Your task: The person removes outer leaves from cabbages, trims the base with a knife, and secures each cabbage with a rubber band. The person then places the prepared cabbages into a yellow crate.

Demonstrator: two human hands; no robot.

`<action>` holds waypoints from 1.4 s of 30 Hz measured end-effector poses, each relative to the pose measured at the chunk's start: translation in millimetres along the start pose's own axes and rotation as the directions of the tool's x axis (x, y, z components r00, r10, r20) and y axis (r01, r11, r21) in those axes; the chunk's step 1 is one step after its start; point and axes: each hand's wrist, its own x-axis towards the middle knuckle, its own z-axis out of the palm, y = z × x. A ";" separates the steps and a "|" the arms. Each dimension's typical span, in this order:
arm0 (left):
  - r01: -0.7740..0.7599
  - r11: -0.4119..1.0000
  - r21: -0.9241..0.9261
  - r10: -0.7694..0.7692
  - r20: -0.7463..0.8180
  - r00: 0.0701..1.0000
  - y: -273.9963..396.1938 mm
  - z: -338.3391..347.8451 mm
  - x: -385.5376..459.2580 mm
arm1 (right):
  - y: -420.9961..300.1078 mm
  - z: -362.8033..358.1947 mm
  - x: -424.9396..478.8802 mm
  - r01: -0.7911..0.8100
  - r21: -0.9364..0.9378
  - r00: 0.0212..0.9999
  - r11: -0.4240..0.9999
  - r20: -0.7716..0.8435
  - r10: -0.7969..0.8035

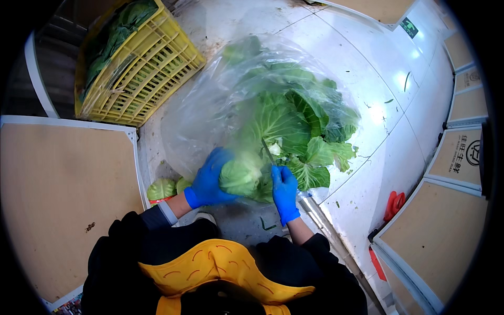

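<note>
My left hand (214,179), in a blue glove, grips the left side of a pale green cabbage head (241,173). In my right hand (284,189), gloved the same way, is a knife; its narrow blade (268,150) points up and away from me. Just beyond the blade shows a pale cut cabbage stem (275,149). Loose outer cabbage leaves (281,122) lie heaped in a large clear plastic bag (193,122) spread over the floor. Some leaves spill past the bag's right edge. The knife handle is mostly hidden in my fingers.
A yellow plastic crate (153,67) of leafy greens tilts at the upper left. Wooden-topped stands flank me, one at the left (71,189) and others at the right (437,240). Cabbages (161,189) sit by my left wrist. A red bag (393,205) lies on the white tiles (366,204).
</note>
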 end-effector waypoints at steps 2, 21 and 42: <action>0.021 1.000 -0.010 -0.021 -0.030 0.999 -2.7 -3.7 1.6 | 6.5 0.9 -10.2 0.107 0.023 0.993 0.994 0.055 -0.109; 0.532 0.837 0.130 -0.357 -0.608 0.709 -14.8 -186.3 -48.8 | 51.4 -135.5 -45.9 -0.280 -0.089 0.941 0.956 -0.224 0.254; 0.206 0.888 0.412 -0.107 -0.251 0.962 -43.5 -119.0 -6.2 | 39.6 -132.6 -30.1 -0.088 -0.534 0.984 0.841 -0.178 -0.010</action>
